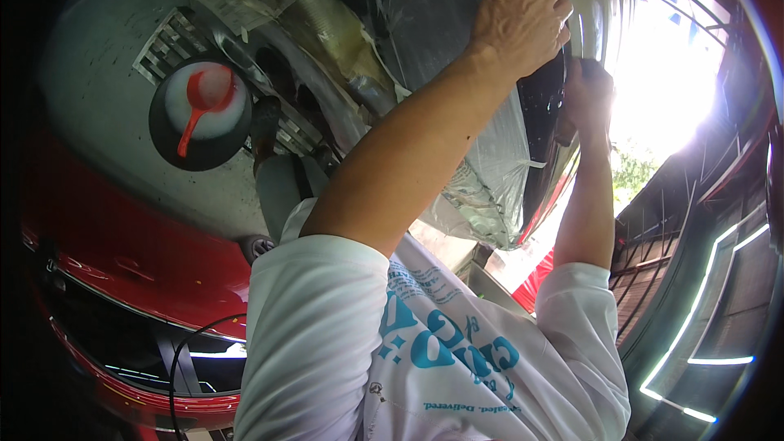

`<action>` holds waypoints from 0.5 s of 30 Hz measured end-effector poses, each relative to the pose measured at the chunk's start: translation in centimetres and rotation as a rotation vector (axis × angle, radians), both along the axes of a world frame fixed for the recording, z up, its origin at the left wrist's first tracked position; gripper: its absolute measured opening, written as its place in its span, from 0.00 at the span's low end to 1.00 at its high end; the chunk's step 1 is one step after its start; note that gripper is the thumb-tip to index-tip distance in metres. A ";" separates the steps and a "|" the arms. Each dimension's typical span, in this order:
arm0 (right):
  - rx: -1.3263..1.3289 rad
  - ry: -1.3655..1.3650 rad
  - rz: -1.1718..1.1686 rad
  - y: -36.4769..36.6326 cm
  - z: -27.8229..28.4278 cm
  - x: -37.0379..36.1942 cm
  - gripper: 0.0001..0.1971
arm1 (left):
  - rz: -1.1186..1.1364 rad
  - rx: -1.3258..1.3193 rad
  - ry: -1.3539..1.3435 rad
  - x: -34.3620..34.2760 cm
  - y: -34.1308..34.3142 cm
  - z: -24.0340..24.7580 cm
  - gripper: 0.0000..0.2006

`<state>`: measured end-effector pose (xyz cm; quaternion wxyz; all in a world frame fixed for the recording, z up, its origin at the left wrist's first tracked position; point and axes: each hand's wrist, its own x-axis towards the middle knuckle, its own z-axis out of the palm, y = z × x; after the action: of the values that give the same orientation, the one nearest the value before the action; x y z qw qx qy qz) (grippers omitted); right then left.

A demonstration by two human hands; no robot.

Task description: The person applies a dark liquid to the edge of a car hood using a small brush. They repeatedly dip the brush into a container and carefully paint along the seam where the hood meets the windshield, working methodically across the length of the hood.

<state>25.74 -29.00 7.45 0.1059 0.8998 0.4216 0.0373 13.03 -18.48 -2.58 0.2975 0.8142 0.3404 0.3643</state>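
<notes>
My left hand (pixel 523 20) reaches up to a wet-looking black car panel (pixel 545 90), its fingers stretched out and spread over the dark surface. No object shows in it. Farther right, my right hand (pixel 590 94) is closed against the panel's edge, with the fingers curled. Bright backlight and the angle hide what it holds, if anything. Clear plastic sheeting (pixel 433 24) covers the area left of the black panel, and a strip of masking paper and tape (pixel 327 24) runs along it.
A black tub (pixel 196 159) of cloudy water stands on the grey floor at the left, with a red dipper (pixel 211 90) in it. Slatted floor grating (pixel 171 41) lies beside it. A red car (pixel 147 253) is at the lower left. A bright opening (pixel 670 57) is at the right.
</notes>
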 end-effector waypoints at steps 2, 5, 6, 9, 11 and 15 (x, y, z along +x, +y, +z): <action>-0.029 -0.085 0.033 -0.9 -0.3 -0.1 0.17 | 0.001 0.007 -0.015 0.0 0.0 -0.1 0.22; 0.124 0.052 0.053 -1.3 -0.3 0.5 0.18 | -0.020 -0.004 -0.034 0.0 -0.2 -0.1 0.22; 0.103 0.091 0.017 -0.9 -0.2 0.5 0.18 | -0.031 -0.011 -0.040 0.0 -0.3 -0.1 0.22; 0.048 0.112 -0.041 0.6 0.0 -0.5 0.18 | -0.018 0.000 -0.018 0.1 -0.2 -0.1 0.22; 0.012 0.009 0.001 0.4 -0.2 -0.7 0.18 | -0.065 -0.010 -0.011 -0.2 -0.1 0.0 0.22; 0.019 0.046 -0.087 0.0 -0.4 0.0 0.18 | -0.045 0.013 -0.002 -0.3 0.1 -0.1 0.23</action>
<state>25.78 -28.98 7.05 0.0893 0.9189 0.3838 0.0160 12.77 -18.39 -2.67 0.3008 0.8231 0.3192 0.3607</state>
